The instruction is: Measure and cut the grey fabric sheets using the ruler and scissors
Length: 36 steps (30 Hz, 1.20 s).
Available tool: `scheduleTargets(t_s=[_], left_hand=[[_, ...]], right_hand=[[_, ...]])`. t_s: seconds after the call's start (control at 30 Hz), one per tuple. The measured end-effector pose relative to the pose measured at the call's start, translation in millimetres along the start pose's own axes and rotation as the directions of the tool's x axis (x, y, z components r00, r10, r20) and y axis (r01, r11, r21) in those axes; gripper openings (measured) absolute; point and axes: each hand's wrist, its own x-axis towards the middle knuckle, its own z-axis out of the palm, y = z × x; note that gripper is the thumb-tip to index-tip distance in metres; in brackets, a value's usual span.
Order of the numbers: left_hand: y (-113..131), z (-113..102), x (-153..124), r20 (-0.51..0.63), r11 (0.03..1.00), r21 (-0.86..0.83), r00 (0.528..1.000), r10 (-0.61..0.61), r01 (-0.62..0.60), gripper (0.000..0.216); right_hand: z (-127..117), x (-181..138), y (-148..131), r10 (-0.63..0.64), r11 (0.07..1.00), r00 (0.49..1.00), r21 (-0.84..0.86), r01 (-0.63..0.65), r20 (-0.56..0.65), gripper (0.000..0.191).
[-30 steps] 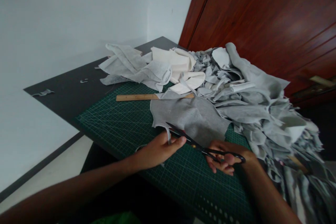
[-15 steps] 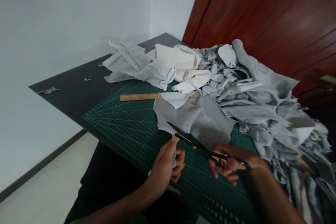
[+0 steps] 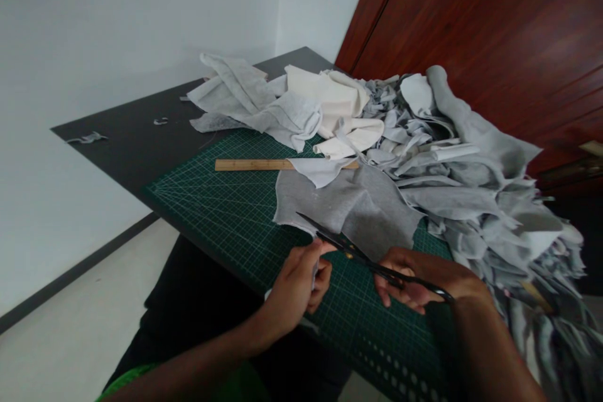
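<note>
Black scissors (image 3: 358, 254) are in my right hand (image 3: 405, 279), the fingers through and around the handles. Their blades reach left over the near edge of a grey piece of fabric (image 3: 325, 198) and look nearly closed. My left hand (image 3: 301, 279) is closed on a narrow strip of that fabric, the thumb and forefinger right by the blades. Most of the strip is hidden inside the fist. The grey piece lies on a green cutting mat (image 3: 217, 207), slightly wrinkled.
A wooden ruler (image 3: 249, 164) lies behind the fabric, partly under a pale scrap (image 3: 320, 169). Crumpled cloth (image 3: 254, 103) sits at the back. A large heap of grey offcuts (image 3: 471, 176) covers the right side. Small scraps (image 3: 89, 137) lie on the dark table (image 3: 127, 119) at left.
The scissor blades have closed from a wider gap, and the handles have come together. The left hand keeps its grip on the strip. The view has shifted slightly.
</note>
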Motion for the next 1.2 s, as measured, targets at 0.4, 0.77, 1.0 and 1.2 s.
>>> scheduleTargets(t_s=[0.4,0.77,1.0,1.2], left_hand=[[-8,1,-3,-0.005,0.996,0.017,0.996,0.090,-0.090,0.047],[-1,-1,-5,0.019,0.988,0.099,0.993,0.119,-0.120,0.041],[-1,-1,-6,0.029,0.983,0.131,0.991,0.128,-0.131,0.040],[0,-1,-7,0.033,0.973,0.163,0.987,0.159,-0.162,0.039]], right_hand=[[11,-16,-23,0.105,0.990,0.992,-0.093,-0.111,-0.064,0.053],[18,-9,-40,0.201,0.972,0.976,-0.104,-0.209,-0.087,0.037],[0,1,-2,0.027,1.000,0.996,0.008,-0.028,0.083,0.074],[-2,8,7,-0.004,1.000,0.994,-0.008,0.005,0.113,0.068]])
